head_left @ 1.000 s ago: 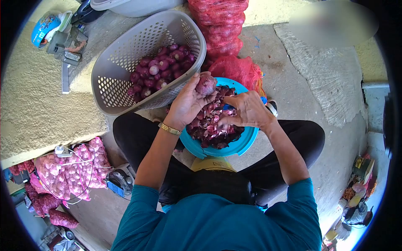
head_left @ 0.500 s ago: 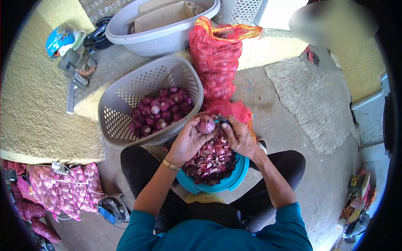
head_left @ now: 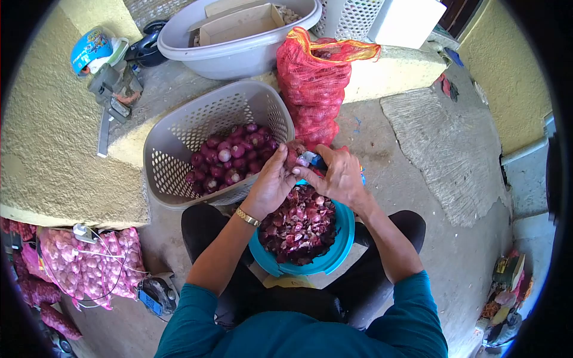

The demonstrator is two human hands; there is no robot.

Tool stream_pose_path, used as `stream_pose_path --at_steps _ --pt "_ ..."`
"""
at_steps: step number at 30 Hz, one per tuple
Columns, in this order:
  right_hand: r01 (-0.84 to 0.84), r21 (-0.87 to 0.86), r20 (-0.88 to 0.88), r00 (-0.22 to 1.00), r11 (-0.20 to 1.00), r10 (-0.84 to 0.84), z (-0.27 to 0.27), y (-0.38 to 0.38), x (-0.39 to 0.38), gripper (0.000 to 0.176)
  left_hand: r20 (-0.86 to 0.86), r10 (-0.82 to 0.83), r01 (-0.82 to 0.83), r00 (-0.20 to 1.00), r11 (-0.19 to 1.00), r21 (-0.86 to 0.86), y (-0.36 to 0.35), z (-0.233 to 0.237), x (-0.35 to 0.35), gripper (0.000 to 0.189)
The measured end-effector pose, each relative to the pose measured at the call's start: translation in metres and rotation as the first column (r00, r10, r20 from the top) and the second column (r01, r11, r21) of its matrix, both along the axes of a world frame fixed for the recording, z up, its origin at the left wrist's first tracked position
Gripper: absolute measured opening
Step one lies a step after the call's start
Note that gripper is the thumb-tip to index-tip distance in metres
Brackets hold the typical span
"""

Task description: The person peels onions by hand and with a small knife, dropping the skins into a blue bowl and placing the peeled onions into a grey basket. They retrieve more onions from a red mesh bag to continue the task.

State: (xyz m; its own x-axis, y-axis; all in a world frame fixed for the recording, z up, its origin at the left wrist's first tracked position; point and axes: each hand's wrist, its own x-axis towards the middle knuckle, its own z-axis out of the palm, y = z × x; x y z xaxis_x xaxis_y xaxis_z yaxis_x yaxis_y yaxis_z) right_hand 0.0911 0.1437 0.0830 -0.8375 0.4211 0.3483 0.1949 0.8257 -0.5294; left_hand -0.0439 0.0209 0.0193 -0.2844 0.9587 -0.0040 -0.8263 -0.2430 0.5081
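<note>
Onion (head_left: 293, 152) sits near the middle of the frame, pinched in the curled fingers of the left hand (head_left: 270, 186), with a turquoise basin (head_left: 348, 231) of loose skins (head_left: 300, 228) at lower centre. The right hand (head_left: 341, 179) grips a small blue tool (head_left: 307, 159), probably a knife, though its blade is hard to make out. The onion should prove light and firm, its papery skin apt to slip; the rounded sides offer the surest hold.

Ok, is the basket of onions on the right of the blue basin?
No, the basket stands to the left of the blue basin, on the left hand's side.
</note>
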Motion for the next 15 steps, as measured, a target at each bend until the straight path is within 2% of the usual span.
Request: stream_pose_path --at_steps 3,8,11,15 --pt "0.036 -0.002 -0.013 0.999 0.999 -0.036 -0.001 0.001 -0.004 0.054 0.014 0.053 -0.052 0.999 0.998 -0.046 -0.001 0.011 0.007 0.04" --pt "0.019 0.045 0.002 1.0 0.999 -0.019 -0.007 0.001 -0.004 0.053 0.06 0.023 -0.022 0.998 1.0 -0.018 -0.006 0.011 0.005 0.041" --pt "0.013 0.038 -0.051 0.999 0.999 -0.011 -0.007 -0.002 -0.003 0.05 0.033 0.028 -0.027 0.999 0.999 -0.044 -0.007 0.016 0.006 0.042" --pt "0.003 0.04 -0.028 1.0 0.999 -0.002 -0.016 0.001 -0.002 0.046 0.014 -0.002 0.002 1.0 1.0 -0.011 -0.006 0.004 0.006 0.042"
